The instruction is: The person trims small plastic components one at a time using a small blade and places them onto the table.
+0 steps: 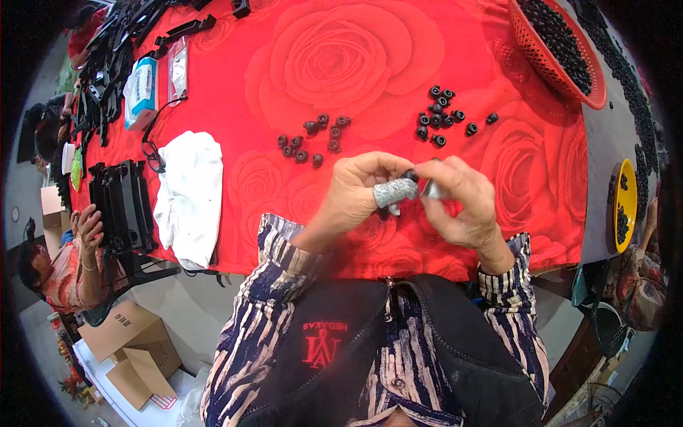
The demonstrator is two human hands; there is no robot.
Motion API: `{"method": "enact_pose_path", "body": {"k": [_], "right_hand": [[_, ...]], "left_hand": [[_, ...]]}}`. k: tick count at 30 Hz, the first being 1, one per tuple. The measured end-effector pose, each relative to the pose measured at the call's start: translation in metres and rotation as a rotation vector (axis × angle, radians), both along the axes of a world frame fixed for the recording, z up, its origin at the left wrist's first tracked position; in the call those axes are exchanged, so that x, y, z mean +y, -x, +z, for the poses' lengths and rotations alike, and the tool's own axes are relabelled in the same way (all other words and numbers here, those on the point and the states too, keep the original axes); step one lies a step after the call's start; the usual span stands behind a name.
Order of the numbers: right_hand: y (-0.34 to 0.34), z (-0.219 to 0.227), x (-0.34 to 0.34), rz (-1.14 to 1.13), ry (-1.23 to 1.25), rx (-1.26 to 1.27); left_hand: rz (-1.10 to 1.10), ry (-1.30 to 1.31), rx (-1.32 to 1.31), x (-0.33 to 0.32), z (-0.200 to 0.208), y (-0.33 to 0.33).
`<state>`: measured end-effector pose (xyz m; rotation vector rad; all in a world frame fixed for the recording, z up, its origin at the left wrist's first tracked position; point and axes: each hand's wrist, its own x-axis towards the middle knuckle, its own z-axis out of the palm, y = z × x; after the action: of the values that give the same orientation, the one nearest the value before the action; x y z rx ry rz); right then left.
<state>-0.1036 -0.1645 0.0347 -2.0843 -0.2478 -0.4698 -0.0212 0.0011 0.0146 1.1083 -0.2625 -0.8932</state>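
Close in front of my chest, my left hand (352,191) pinches a small black round part (410,174) between thumb and fingers. Silvery-grey wrapping (395,191) covers one of its fingers. My right hand (461,203) meets it from the right, with fingers bent in at the same part. A grey shiny piece (432,189) shows at the right fingertips; its kind is hard to make out. Beyond my left hand lies a loose group of small black parts (311,128). Another cluster of black parts (437,119) lies beyond my right hand.
A red basket (600,85) of black parts stands at the far right, a yellow tray (617,231) below it. Left on the red tablecloth (320,57) are a white cloth (188,192), a tissue pack (142,92) and black strips (124,206). Another person (78,277) sits there.
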Motion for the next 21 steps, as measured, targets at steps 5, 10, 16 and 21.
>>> {"method": "enact_pose_path", "body": {"k": [5,10,16,21], "right_hand": [[-0.004,-0.003,-0.001,0.023,0.117,-0.108],[-0.008,0.0,-0.002,0.063,0.113,-0.107],[-0.003,-0.001,-0.003,0.082,0.055,-0.086],[-0.004,-0.002,-0.002,0.081,0.064,-0.087]], "left_hand": [[-0.052,0.076,0.145,-0.002,-0.006,-0.007],[-0.088,0.155,0.268,0.003,-0.005,-0.01],[-0.131,0.266,0.371,0.002,-0.01,-0.01],[-0.136,0.288,0.359,0.002,-0.012,-0.009]]}}
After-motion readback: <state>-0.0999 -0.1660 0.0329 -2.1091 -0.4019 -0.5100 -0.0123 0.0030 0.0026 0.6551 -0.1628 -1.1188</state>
